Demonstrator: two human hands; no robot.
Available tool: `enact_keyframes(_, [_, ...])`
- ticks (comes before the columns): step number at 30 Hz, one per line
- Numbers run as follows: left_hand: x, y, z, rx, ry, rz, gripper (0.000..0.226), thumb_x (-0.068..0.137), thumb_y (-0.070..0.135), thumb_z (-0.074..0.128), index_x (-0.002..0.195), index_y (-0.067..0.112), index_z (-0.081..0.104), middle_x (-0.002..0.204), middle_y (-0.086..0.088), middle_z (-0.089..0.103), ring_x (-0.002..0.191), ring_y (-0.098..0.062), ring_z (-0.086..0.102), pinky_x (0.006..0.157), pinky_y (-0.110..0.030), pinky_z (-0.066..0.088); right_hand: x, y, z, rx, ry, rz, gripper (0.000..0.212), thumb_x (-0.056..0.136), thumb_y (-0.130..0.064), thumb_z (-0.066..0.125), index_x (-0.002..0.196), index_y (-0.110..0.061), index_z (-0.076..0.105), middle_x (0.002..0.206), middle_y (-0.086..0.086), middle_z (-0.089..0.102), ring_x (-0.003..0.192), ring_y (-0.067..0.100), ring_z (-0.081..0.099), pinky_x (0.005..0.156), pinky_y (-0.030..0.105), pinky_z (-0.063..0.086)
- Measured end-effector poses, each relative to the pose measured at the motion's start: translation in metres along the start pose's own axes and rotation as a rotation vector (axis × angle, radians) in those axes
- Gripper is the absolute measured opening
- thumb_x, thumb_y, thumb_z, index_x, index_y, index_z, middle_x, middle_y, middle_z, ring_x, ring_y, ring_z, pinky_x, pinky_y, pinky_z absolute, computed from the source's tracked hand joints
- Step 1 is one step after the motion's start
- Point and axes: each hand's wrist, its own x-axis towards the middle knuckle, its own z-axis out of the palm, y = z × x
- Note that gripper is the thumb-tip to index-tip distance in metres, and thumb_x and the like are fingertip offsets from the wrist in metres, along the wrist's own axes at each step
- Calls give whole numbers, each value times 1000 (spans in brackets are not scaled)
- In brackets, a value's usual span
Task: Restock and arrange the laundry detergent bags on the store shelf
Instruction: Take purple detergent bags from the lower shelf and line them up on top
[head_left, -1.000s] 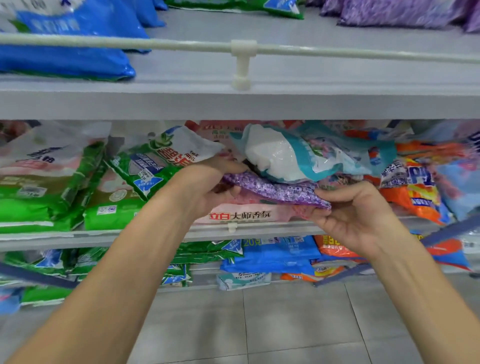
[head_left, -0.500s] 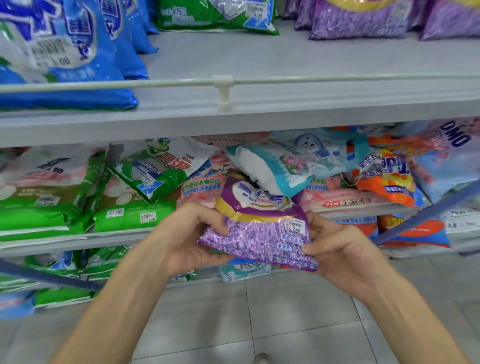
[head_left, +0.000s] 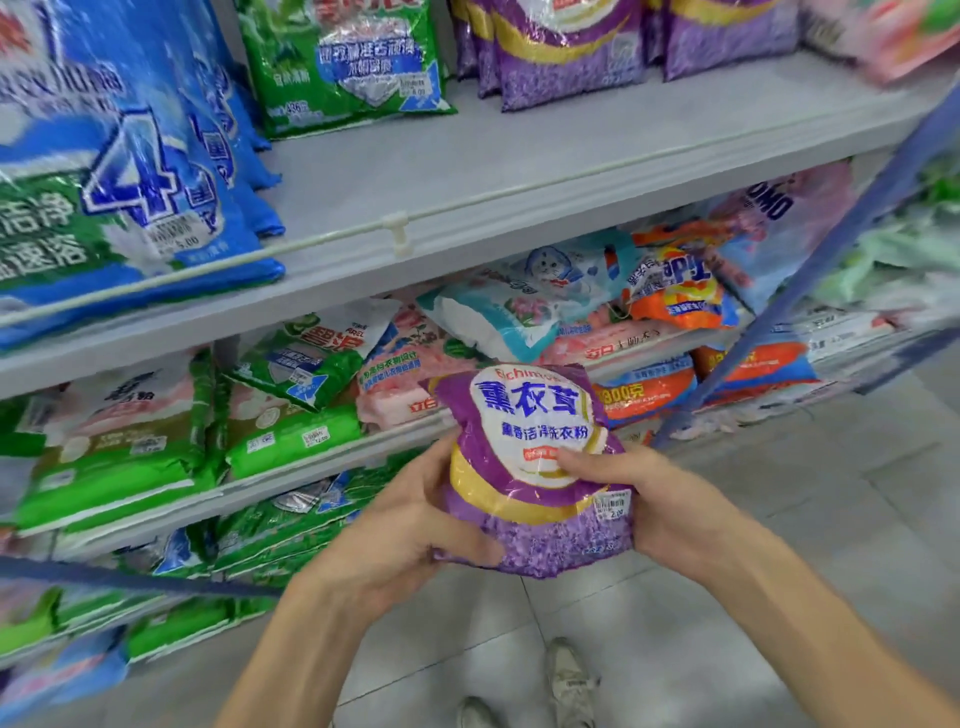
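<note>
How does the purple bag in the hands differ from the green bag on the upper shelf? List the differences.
Colour: the purple bag is purple with a yellow band; the green bag is green with a blue panel.
Support: the purple bag is gripped off the shelves by the left hand and right hand; the green bag stands on the upper shelf, untouched.
Shared: both carry a white price sticker low on the front.

Arms extended forward, left grip (head_left: 400, 535) and right grip (head_left: 660, 504) clasp the purple bag (head_left: 530, 415) between them.
</note>
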Motion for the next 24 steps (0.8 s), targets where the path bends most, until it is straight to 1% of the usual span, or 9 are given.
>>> enact_keyframes(2, [-6, 10, 12, 12, -19, 34, 77, 59, -21, 69, 130, 8, 59, 118, -12, 75, 105, -24, 74, 76, -27, 60, -11, 0, -2, -31, 49, -68, 47, 78, -4, 74, 124, -9, 72, 117, 15, 76, 104, 30, 75, 85, 38, 63])
enact_keyframes(4, [-7, 19, 25, 21, -19, 46, 66, 71, -8, 80, 131, 10, 58, 120, -12, 74, 108, -27, 73, 83, -31, 61, -20, -3, -5, -54, 95, -157, 62, 70, 0, 79, 129, -10, 66, 118, 14, 76, 108, 32, 73, 87, 40, 62])
enact_keyframes(7, [-2, 29, 45, 66, 40, 87, 49, 78, 16, 73, 125, 15, 61, 115, -8, 76, 104, -26, 74, 81, -32, 62, -34, -10, -8, -52, 138, -265, 74, 63, 2, 82, 133, -11, 62, 120, 13, 75, 110, 31, 73, 87, 41, 62])
enact_keyframes(11, [6, 50, 71, 135, 46, 191, 54, 76, 28, 74, 127, 27, 57, 112, 1, 77, 101, -22, 75, 79, -32, 61, -55, -33, -15, -43, 145, -369, 67, 65, 6, 78, 128, -9, 61, 115, 12, 77, 105, 28, 75, 84, 37, 63])
enact_keyframes(14, [15, 66, 87, 147, 54, 283, 49, 85, 10, 72, 128, 27, 56, 112, -2, 77, 100, -25, 75, 77, -35, 62, -65, -60, -22, -70, 89, -389, 66, 66, 9, 82, 127, -7, 63, 116, 16, 75, 107, 34, 73, 90, 46, 62])
enact_keyframes(15, [18, 72, 93, 134, 59, 308, 48, 87, 3, 70, 128, 25, 57, 112, -5, 77, 99, -27, 75, 75, -36, 63, -67, -69, -25, -78, 75, -402, 66, 67, 7, 83, 128, -6, 62, 118, 18, 75, 109, 36, 72, 92, 49, 60])
enact_keyframes(17, [26, 81, 108, 109, 85, 342, 48, 88, -3, 68, 128, 22, 58, 111, -7, 77, 97, -29, 76, 73, -37, 63, -70, -89, -30, -50, 77, -450, 61, 73, -7, 84, 130, -5, 61, 120, 19, 74, 109, 38, 72, 93, 50, 59])
enact_keyframes(20, [39, 93, 130, 61, 121, 386, 48, 85, 6, 72, 128, 23, 60, 110, -7, 78, 95, -30, 76, 73, -40, 63, -73, -119, -35, -13, 117, -530, 48, 84, -27, 73, 128, -8, 65, 118, 17, 75, 108, 36, 73, 97, 52, 56])
enact_keyframes(24, [59, 107, 158, -16, 128, 432, 45, 78, 19, 72, 121, 29, 63, 102, -5, 79, 86, -27, 78, 66, -38, 63, -72, -152, -52, -91, 151, -652, 22, 87, -27, 70, 107, -22, 80, 115, 12, 77, 109, 33, 73, 103, 54, 53])
